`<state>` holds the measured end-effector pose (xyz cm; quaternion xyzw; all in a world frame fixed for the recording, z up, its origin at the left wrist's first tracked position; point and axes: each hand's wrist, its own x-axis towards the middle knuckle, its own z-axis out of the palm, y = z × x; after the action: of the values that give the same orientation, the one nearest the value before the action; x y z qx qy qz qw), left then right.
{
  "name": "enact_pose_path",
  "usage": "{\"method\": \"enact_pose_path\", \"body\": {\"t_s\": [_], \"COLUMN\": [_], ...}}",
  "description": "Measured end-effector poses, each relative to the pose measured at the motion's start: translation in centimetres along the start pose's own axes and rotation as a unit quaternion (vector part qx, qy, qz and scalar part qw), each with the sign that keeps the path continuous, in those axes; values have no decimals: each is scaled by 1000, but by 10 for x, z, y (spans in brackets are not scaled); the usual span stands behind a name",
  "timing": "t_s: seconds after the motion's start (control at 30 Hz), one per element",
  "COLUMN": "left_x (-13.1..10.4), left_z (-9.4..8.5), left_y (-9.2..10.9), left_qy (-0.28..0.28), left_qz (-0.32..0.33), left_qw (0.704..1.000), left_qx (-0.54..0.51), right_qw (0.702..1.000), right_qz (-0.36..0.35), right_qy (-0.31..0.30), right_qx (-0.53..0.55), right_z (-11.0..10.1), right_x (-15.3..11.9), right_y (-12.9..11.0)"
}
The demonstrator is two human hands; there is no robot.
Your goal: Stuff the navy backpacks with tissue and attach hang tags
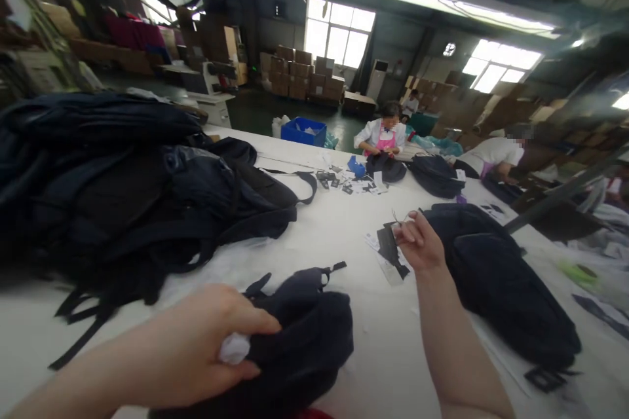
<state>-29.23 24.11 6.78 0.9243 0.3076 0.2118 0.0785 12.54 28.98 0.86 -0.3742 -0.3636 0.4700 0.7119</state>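
Note:
My left hand [196, 347] is closed on a dark navy backpack [304, 327] on the table in front of me. A crumpled white wad [234, 348] shows between its thumb and fingers. My right hand [420, 242] is raised over the table with its fingers curled in a pinch, and a thin dark string [400, 217] sticks out at the fingertips. Just left of that hand are black and white hang tags [388, 249], partly overlapping. Whether the string is joined to one of them I cannot tell.
A tall pile of dark backpacks [113, 190] covers the left of the white table [344, 222]. Another backpack [501, 275] lies right of my forearm. Scattered tags [344, 180] lie farther off, near a co-worker [382, 134] handling a bag. A blue bin [303, 132] stands beyond the table.

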Motion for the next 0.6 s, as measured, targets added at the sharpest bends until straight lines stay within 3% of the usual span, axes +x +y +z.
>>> {"method": "enact_pose_path", "body": {"t_s": [0.07,0.1,0.13,0.2,0.27,0.3,0.37,0.43,0.47,0.53,0.6], "left_x": [0,1,1,3,6,8,10,7,3,-8,-22], "left_z": [-3,0,5,20,35,41,50,56,57,60,61], "left_y": [13,16,18,15,8,4,-5,-11,-13,-16,-16], "left_qy": [-173,-217,-211,-107,31,63,44,22,42,145,262], "left_qz": [29,28,8,-47,-92,-89,-53,-29,-29,-46,-55], "left_qw": [966,938,923,933,960,968,981,986,988,986,963], "left_qx": [-188,-268,-321,-340,-263,-224,-183,-165,-144,-72,16], "right_qw": [999,999,997,993,987,984,978,977,978,985,988], "right_qz": [12,23,36,67,94,102,107,95,81,41,-1], "right_qy": [-29,-45,-62,-96,-132,-148,-179,-193,-190,-167,-125], "right_qx": [3,6,10,11,-1,-7,-8,0,-1,-28,-88], "right_z": [36,55,73,109,140,153,172,182,184,182,177], "right_x": [-15,-23,-32,-53,-74,-84,-100,-113,-118,-126,-132], "right_y": [-1,1,4,12,19,22,25,27,28,31,36]}}
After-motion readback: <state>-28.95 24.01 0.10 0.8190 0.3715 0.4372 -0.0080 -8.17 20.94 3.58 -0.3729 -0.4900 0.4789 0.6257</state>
